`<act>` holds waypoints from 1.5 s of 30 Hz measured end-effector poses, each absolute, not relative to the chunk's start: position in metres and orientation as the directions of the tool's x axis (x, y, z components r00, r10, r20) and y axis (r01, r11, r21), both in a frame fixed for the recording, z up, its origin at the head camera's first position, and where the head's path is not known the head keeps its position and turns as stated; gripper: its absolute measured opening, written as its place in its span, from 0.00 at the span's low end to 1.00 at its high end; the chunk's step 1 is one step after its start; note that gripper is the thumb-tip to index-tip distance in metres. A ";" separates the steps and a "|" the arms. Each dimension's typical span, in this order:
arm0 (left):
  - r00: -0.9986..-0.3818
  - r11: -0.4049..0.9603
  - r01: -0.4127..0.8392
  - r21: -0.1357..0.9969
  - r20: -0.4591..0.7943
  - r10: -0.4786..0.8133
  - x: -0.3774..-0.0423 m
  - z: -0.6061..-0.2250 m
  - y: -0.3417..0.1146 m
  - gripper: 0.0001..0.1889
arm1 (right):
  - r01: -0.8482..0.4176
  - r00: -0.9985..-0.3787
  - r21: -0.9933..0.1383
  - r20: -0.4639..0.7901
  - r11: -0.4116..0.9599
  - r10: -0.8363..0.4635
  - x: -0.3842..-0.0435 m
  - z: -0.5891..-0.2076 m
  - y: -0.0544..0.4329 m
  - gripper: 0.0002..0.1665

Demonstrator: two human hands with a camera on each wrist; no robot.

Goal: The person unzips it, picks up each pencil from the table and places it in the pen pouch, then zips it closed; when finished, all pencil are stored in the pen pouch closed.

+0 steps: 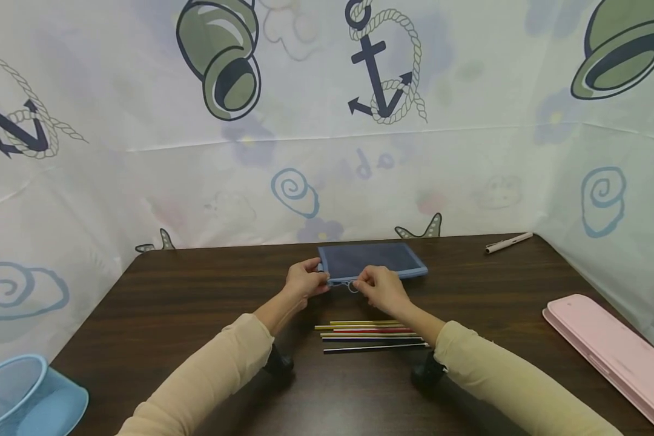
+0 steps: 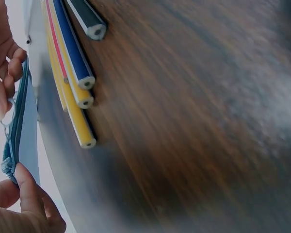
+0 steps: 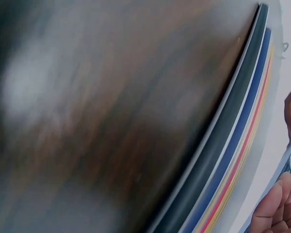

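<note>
A blue zip pouch (image 1: 370, 259) with a dark see-through panel is at the back of the table. My left hand (image 1: 305, 281) pinches its front left corner, thumb and fingertips at the end of the zipper (image 2: 20, 111). With thumb and forefinger, my right hand (image 1: 383, 289) holds the looped zipper pull (image 1: 352, 287) along the front edge. In the left wrist view, that pull stretches between the two hands. Several pencils (image 1: 360, 333) in yellow, red, blue and black lie side by side on the table, nearer than the pouch and partly hidden by the right forearm.
A pink case (image 1: 605, 351) lies along the right side of the dark wooden table (image 1: 196, 290). Near the back right corner is a pale pen (image 1: 508, 243). At the front left stands a light blue mesh holder (image 1: 16, 393). A patterned curtain (image 1: 316, 121) hangs behind.
</note>
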State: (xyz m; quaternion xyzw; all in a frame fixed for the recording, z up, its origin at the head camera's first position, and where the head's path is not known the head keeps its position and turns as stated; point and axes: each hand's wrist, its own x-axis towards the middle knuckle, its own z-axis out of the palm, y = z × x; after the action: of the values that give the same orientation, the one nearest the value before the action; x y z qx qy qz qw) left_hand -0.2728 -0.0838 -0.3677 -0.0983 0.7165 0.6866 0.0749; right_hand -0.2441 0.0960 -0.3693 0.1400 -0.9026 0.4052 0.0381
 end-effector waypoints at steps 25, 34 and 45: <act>-0.960 0.053 -0.277 0.959 -0.274 -0.059 -0.272 -0.375 -0.123 0.29 | -0.247 -0.965 -0.626 0.226 0.740 -0.131 -0.262 -0.373 0.167 0.08; -0.958 0.066 -0.286 0.956 -0.284 -0.036 -0.269 -0.378 -0.140 0.28 | -0.227 -0.969 -0.625 0.219 0.747 -0.111 -0.263 -0.375 0.192 0.08; -0.958 0.053 -0.288 0.956 -0.287 -0.019 -0.269 -0.377 -0.141 0.28 | -0.212 -0.974 -0.626 0.194 0.751 -0.113 -0.262 -0.376 0.200 0.08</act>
State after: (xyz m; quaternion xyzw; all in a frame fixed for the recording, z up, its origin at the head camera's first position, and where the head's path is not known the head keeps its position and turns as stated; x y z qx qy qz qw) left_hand -0.2686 -0.1405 -0.3768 -0.1066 0.7187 0.6800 0.0989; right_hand -0.2616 0.2001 -0.3757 0.0869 -0.9328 0.3421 0.0724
